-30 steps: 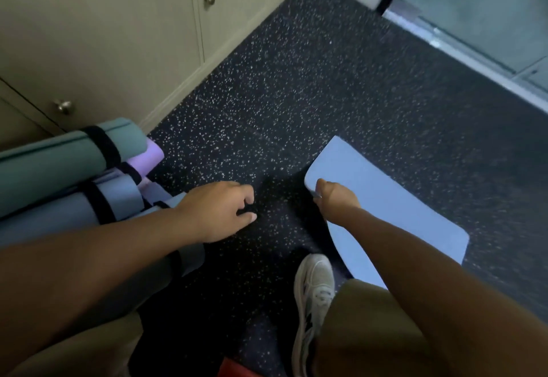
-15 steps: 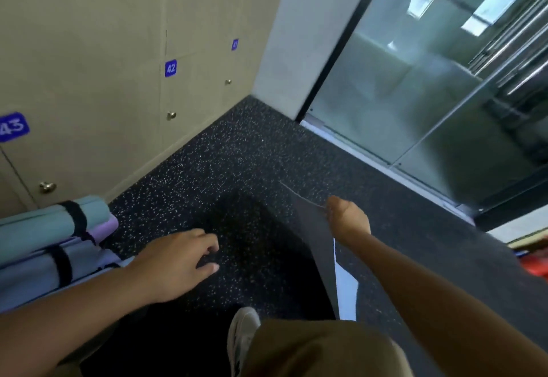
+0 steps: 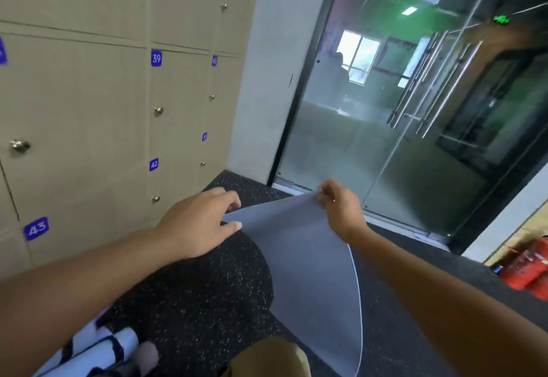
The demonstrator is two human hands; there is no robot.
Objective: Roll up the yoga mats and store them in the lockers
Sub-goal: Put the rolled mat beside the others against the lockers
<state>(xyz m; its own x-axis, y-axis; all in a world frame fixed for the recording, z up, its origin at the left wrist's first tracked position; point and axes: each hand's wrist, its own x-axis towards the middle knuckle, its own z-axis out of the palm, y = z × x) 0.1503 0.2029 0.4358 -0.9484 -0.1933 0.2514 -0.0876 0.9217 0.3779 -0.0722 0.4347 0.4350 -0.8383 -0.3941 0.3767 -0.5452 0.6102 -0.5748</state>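
A thin blue-grey yoga mat (image 3: 308,264) hangs lifted off the dark speckled floor, its top edge held up in front of me. My right hand (image 3: 338,210) pinches the mat's upper right corner. My left hand (image 3: 201,222) pinches the upper left corner between thumb and fingers. Several rolled mats (image 3: 98,353) bound with black straps lie at the bottom left. The beige lockers (image 3: 89,103), numbered 39, 42 and 43, stand shut on the left.
Glass doors (image 3: 400,115) with steel handles fill the right side. Red fire extinguishers (image 3: 527,267) stand by the wall at far right. My knee in khaki cloth (image 3: 267,359) shows at the bottom centre. Speckled floor (image 3: 192,302) lies between me and the lockers.
My right hand has raised the mat from the floor to chest height. My left hand moved from the floor onto the mat's other corner. The view tilted up to the lockers and doors.
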